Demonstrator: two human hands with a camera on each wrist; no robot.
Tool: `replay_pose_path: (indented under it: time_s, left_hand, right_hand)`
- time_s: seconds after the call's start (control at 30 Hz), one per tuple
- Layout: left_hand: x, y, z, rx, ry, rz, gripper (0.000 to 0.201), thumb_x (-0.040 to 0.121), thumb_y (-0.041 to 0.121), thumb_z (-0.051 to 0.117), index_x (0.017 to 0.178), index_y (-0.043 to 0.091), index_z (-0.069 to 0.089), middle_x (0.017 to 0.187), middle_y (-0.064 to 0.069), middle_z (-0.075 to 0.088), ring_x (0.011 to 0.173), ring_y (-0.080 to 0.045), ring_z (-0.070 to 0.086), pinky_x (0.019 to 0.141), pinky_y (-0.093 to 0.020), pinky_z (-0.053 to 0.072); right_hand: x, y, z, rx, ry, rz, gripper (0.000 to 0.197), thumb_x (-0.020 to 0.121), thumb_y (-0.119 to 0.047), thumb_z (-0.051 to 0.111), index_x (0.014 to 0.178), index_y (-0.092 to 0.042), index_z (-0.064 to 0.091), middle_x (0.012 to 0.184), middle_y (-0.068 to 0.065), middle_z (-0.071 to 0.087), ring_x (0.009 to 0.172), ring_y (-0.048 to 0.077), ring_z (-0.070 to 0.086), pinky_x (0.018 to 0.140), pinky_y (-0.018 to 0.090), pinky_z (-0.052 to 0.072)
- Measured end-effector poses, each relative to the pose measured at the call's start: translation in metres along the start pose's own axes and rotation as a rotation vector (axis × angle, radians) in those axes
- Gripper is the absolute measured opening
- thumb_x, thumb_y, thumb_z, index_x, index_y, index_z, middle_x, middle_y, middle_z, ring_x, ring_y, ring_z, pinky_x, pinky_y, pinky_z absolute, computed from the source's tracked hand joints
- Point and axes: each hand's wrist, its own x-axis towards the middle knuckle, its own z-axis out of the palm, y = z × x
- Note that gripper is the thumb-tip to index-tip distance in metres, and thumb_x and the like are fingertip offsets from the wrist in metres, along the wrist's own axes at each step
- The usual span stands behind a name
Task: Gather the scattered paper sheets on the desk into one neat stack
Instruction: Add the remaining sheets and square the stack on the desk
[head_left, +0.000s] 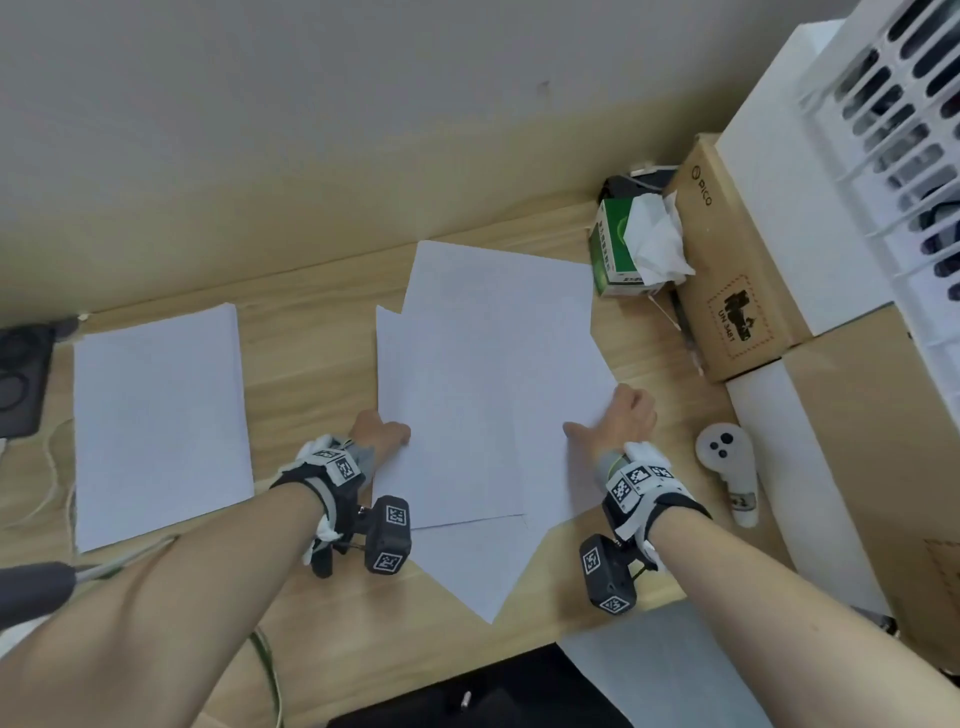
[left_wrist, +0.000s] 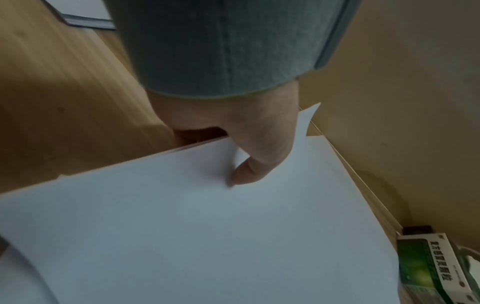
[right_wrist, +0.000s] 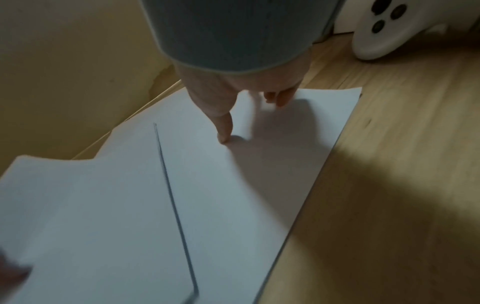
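Note:
Several white paper sheets (head_left: 467, 395) lie overlapping and askew on the middle of the wooden desk (head_left: 311, 353). One more white sheet (head_left: 161, 421) lies apart at the left. My left hand (head_left: 387, 434) is at the left edge of the top sheet (left_wrist: 207, 236); its thumb (left_wrist: 249, 164) lies on top and the fingers go under the edge. My right hand (head_left: 618, 415) is on the pile's right corner, its thumb tip (right_wrist: 223, 137) and curled fingertips (right_wrist: 279, 99) resting on top of the sheet (right_wrist: 259, 185).
A green tissue box (head_left: 618, 249) and a cardboard box (head_left: 727, 270) stand at the back right, by a white foam block (head_left: 795, 467). A white controller (head_left: 727, 457) lies right of my right hand. A black device (head_left: 21, 384) and cables (head_left: 52, 478) are at the left edge.

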Motion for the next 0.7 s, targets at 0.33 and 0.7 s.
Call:
replay_pose_path:
  time_s: [0.33, 0.7]
  left_hand:
    - [-0.007, -0.02, -0.003, 0.111, 0.041, -0.01, 0.011, 0.078, -0.003, 0.06, 0.084, 0.0, 0.051, 0.078, -0.009, 0.05, 0.083, -0.027, 0.051, 0.071, -0.03, 0.04]
    - [0.0, -0.031, -0.027, 0.128, 0.015, 0.017, 0.033, 0.088, -0.005, 0.053, 0.06, 0.009, 0.043, 0.067, -0.006, 0.044, 0.077, -0.025, 0.051, 0.071, -0.03, 0.037]
  right_hand:
    - [0.017, -0.001, -0.009, -0.073, -0.078, 0.17, 0.03, 0.077, -0.036, 0.054, 0.098, -0.013, 0.057, 0.102, 0.011, 0.059, 0.108, 0.033, 0.046, 0.085, 0.042, 0.044]
    - [0.002, 0.004, -0.035, 0.305, 0.012, 0.254, 0.044, 0.09, -0.004, 0.043, 0.051, -0.019, 0.03, 0.053, 0.002, 0.026, 0.053, 0.018, 0.025, 0.048, 0.027, 0.014]
